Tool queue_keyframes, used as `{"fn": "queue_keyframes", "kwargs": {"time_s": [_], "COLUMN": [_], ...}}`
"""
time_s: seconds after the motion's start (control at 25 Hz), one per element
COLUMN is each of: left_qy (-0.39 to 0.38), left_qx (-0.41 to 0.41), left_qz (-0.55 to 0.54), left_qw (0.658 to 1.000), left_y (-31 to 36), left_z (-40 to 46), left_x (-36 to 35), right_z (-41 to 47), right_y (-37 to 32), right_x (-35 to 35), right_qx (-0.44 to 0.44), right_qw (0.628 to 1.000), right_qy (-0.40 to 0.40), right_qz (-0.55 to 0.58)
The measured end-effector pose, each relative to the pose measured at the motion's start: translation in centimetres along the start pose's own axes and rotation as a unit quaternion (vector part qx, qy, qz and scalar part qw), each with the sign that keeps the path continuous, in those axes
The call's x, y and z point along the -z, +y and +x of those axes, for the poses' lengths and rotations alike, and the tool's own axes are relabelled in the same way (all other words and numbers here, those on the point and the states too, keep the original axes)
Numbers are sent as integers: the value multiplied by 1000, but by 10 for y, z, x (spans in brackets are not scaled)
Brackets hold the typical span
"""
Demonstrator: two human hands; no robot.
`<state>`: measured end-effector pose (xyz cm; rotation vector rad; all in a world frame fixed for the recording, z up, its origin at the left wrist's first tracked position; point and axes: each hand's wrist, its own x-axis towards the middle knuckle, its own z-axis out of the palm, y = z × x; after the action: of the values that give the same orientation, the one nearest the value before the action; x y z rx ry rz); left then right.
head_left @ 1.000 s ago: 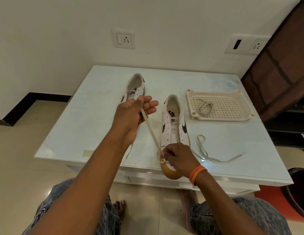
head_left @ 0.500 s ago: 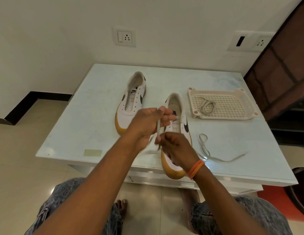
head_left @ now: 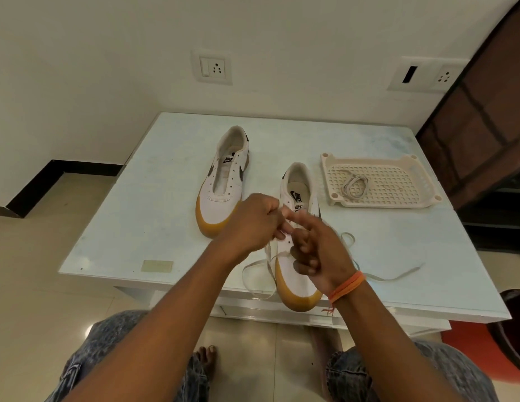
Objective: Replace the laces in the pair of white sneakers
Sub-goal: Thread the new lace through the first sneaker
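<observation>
**One shoe barely started, the other still bare**

Both hands are bunched together over the eyelets of the near sneaker (head_left: 293, 274). The left hand (head_left: 253, 224) has its fingers curled in, and it looks like it's pinching the end of the new lace (head_left: 257, 268), though the pinch itself is tucked behind the knuckles, so that's my read and not a sure thing. The right hand (head_left: 317, 250), with an orange band (head_left: 347, 287) on the wrist, is curled over the front of that shoe; can't tell whether it's holding lace or just steadying things.

The lace droops off the shoe's left side in a slack loop toward 7 o'clock, down to the table edge. More flat lace (head_left: 395, 275) trails out at 3 o'clock from the hands; whether it's the same piece, no idea.

Progress-wise: early days, I'd say. The near shoe shows lace only around its lowest eyelets. The far sneaker (head_left: 224, 181), at 11 o'clock, sits with empty eyelets. A coiled lace (head_left: 354, 187) waits in the perforated tray (head_left: 409, 178) at 1 o'clock.

All of it's on a pale glossy table (head_left: 154, 198) against a cream wall with two socket plates, beige floor tiles, dark wood furniture on the right.
</observation>
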<state>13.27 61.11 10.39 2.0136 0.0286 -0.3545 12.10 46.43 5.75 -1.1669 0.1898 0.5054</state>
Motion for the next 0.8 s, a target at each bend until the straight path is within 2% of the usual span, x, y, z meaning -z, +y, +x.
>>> {"fn": "queue_keyframes", "kwargs": {"time_s": [0.04, 0.12, 0.24, 0.4, 0.48, 0.6, 0.8], "left_qy": [-34, -80, -51, -25, -31, -3, 99], "left_qx": [-5, -36, -98, -134, -127, -85, -42], "left_qz": [46, 147, 288, 464, 498, 505, 497], "left_qw": [998, 985, 951, 875, 857, 859, 861], "left_y": [-1, 0, -2, -8, -10, -14, -22], "left_z": [0, -1, -2, -7, -6, 3, 8], "left_x": [-2, -8, -20, -30, -31, -17, 11], "right_z": [1, 1, 2, 8, 12, 17, 20], "right_y": [-4, -8, -7, -8, -10, -15, -27], "right_x": [4, 10, 14, 21, 27, 42, 67], "right_qx": [-28, -48, -54, -21, 3, -4, 3], "right_qw": [999, 999, 998, 999, 999, 993, 994], "right_qy": [-5, -11, 9, -8, -10, -3, 47], "right_qz": [24, 0, -43, -23, 35, 118, 103]}}
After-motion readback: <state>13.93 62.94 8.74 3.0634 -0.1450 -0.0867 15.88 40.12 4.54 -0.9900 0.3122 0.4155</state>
